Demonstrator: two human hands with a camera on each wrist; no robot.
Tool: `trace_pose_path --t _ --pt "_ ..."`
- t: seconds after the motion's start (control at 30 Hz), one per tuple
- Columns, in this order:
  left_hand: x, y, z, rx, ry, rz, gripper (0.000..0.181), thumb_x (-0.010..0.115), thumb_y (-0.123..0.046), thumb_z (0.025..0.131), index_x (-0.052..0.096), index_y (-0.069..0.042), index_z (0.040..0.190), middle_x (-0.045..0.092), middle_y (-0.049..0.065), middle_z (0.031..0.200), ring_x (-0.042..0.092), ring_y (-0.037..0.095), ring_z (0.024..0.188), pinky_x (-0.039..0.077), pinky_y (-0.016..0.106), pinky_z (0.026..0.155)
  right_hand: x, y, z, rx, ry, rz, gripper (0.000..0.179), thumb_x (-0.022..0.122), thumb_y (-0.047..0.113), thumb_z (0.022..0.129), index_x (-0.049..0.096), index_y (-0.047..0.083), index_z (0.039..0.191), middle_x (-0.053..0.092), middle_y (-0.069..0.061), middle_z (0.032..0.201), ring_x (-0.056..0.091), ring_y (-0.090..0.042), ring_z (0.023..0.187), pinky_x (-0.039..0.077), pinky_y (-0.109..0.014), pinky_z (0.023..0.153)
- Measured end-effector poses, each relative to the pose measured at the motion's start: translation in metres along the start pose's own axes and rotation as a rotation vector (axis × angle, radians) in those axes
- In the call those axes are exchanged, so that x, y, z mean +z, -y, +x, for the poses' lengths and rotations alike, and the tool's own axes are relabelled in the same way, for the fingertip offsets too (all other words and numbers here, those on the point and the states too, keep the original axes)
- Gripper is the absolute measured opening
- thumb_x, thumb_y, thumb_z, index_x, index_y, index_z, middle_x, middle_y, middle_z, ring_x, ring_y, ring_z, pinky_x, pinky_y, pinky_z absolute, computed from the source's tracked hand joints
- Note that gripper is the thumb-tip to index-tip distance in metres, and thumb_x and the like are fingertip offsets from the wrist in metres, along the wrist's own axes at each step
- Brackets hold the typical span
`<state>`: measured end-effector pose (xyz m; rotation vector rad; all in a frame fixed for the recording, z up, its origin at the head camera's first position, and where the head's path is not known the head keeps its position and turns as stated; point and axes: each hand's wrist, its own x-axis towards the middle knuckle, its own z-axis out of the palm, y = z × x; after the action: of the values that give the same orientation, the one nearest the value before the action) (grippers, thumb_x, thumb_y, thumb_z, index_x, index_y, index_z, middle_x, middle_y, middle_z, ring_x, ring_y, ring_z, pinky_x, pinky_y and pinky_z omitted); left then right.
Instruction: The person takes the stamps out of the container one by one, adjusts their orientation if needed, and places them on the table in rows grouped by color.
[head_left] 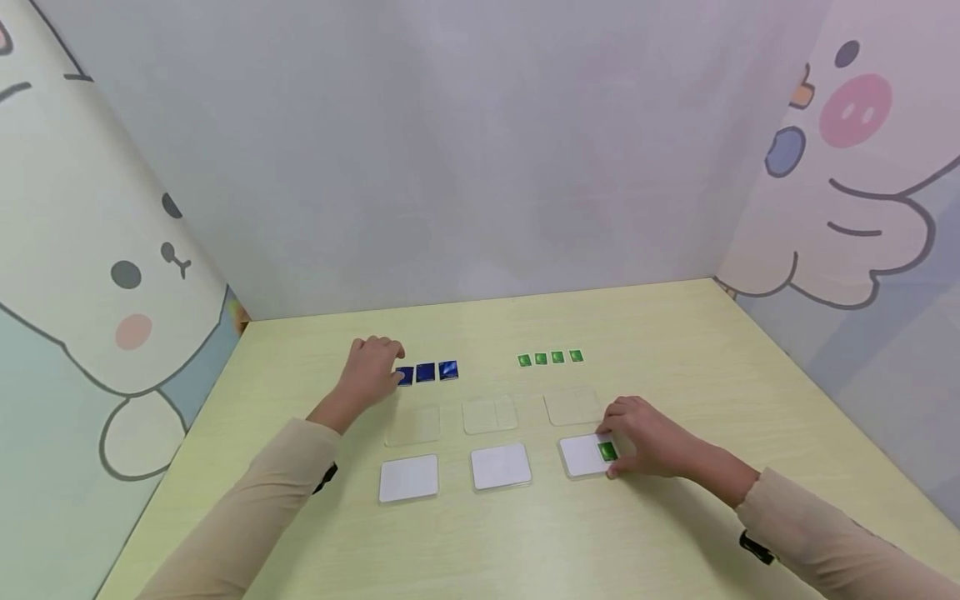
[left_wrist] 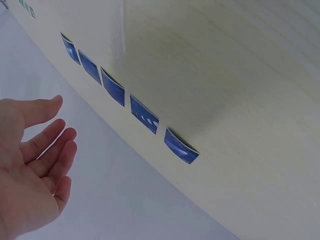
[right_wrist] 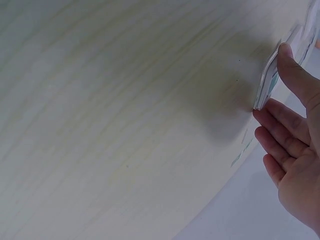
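My left hand (head_left: 369,372) is at the left end of a row of small blue squares (head_left: 425,372), its fingers loosely bent. In the left wrist view that hand (left_wrist: 40,160) holds nothing and is apart from several blue squares (left_wrist: 112,87). My right hand (head_left: 647,439) grips the right end of a white card (head_left: 581,457) by its edges, thumb near and fingers far. A green square (head_left: 607,452) lies on that end of the card. The right wrist view shows the thumb and fingertips of the hand (right_wrist: 295,145) at the clear rim of the card (right_wrist: 268,75).
Two more white cards, a middle one (head_left: 500,467) and a left one (head_left: 408,479), lie in the front row. Behind them are clear rectangular plates (head_left: 490,414). Several green squares (head_left: 557,357) form a row farther back. A pale wall (head_left: 465,167) borders the wooden table (head_left: 480,550).
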<state>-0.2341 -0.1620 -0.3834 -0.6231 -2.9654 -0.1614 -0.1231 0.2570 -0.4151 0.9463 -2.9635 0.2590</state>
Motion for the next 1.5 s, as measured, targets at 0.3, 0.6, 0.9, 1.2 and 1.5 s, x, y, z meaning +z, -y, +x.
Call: trace_pose_path --t 0.3,0.6,0.9,1.2,1.5 --pt "-0.002 -0.018 0.0 0.019 0.008 -0.019 0.028 0.071 -0.015 0.088 0.064 -0.003 0.112 0.068 0.013 0.11 0.059 0.032 0.108 0.04 0.05 0.098 -0.002 0.001 0.0 -0.013 -0.002 -0.008 0.049 0.088 0.042 0.067 0.074 0.01 0.1 0.067 0.004 0.097 0.056 -0.016 0.094 0.046 -0.045 0.092" --pt "-0.004 -0.032 -0.001 0.045 0.009 -0.012 0.031 0.073 -0.018 0.088 0.064 -0.005 0.114 0.068 0.012 0.113 0.06 0.031 0.109 0.041 0.049 0.099 -0.002 0.0 0.0 -0.011 -0.003 -0.016 0.05 0.088 0.044 0.067 0.074 0.01 0.1 0.068 0.004 0.098 0.056 -0.016 0.094 0.047 -0.045 0.091" --pt "-0.003 -0.041 0.0 0.055 0.017 0.004 0.032 0.072 -0.02 0.089 0.064 -0.005 0.116 0.068 0.011 0.113 0.059 0.029 0.109 0.041 0.047 0.099 -0.002 -0.001 0.0 -0.02 -0.004 -0.011 0.048 0.089 0.041 0.066 0.074 0.01 0.1 0.067 0.004 0.097 0.056 -0.016 0.094 0.046 -0.045 0.091" --pt "-0.001 -0.056 -0.001 0.082 0.009 -0.021 0.035 0.073 -0.019 0.087 0.063 -0.005 0.118 0.068 0.01 0.116 0.059 0.028 0.109 0.04 0.046 0.1 -0.002 0.0 0.0 -0.012 0.003 -0.008 0.048 0.088 0.042 0.067 0.074 0.01 0.101 0.067 0.004 0.098 0.056 -0.016 0.095 0.046 -0.045 0.091" --pt "-0.001 -0.075 -0.002 0.118 0.01 -0.027 0.035 0.073 -0.02 0.088 0.063 -0.006 0.118 0.068 0.008 0.116 0.058 0.026 0.11 0.039 0.046 0.101 0.001 0.0 -0.002 -0.018 -0.024 -0.009 0.047 0.089 0.039 0.066 0.074 0.01 0.1 0.068 0.003 0.097 0.057 -0.017 0.095 0.046 -0.045 0.091"
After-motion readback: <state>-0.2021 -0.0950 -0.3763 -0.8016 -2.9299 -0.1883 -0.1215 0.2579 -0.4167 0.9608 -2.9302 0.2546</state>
